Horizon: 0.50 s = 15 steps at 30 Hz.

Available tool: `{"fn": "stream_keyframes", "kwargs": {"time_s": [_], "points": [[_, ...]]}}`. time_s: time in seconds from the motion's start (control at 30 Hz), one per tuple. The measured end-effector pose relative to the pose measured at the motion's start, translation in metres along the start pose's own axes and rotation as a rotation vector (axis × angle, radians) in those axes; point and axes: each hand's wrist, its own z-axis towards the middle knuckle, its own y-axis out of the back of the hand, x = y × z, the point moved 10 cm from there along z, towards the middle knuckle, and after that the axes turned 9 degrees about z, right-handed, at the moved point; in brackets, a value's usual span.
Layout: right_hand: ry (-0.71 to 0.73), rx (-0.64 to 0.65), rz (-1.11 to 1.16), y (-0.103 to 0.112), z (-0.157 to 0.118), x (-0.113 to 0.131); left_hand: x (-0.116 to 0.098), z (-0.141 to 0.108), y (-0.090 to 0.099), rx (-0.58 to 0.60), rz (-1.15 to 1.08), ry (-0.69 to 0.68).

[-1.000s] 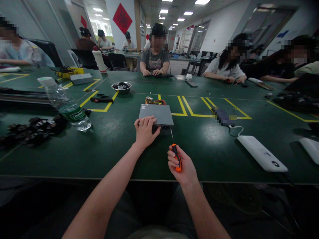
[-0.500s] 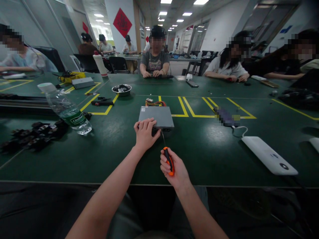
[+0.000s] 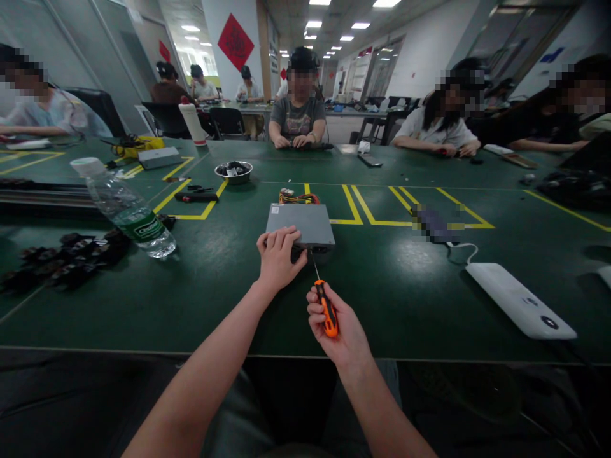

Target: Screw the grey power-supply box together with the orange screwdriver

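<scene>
A grey metal box with coloured wires at its far side lies on the green table. My left hand rests on the box's near left corner, fingers over its top and thumb at the near side. My right hand is closed around the orange and black handle of a screwdriver. The screwdriver's thin shaft points up to the near face of the box; its tip is too small to make out there.
On the green table, a water bottle and black parts lie left. A metal bowl stands farther back. At right are a phone and a cabled white power bank. People sit across the table.
The screwdriver handle has turned in my right hand and shifted slightly right. My left hand keeps its place on the box.
</scene>
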Motion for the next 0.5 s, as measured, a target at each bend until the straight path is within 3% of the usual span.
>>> {"fn": "stream_keyframes", "kwargs": {"time_s": [0.13,0.33,0.5], "points": [[-0.063,0.017,0.021,-0.009,-0.004,-0.004,0.0,0.0,0.0,-0.004,0.001,-0.001],[0.128,-0.072,-0.026,0.004,-0.002,0.012,-0.001,0.0,0.003,-0.011,0.004,-0.008],[-0.079,-0.045,0.124,0.006,-0.002,-0.006,-0.001,0.0,0.003,-0.009,0.003,-0.002]]}}
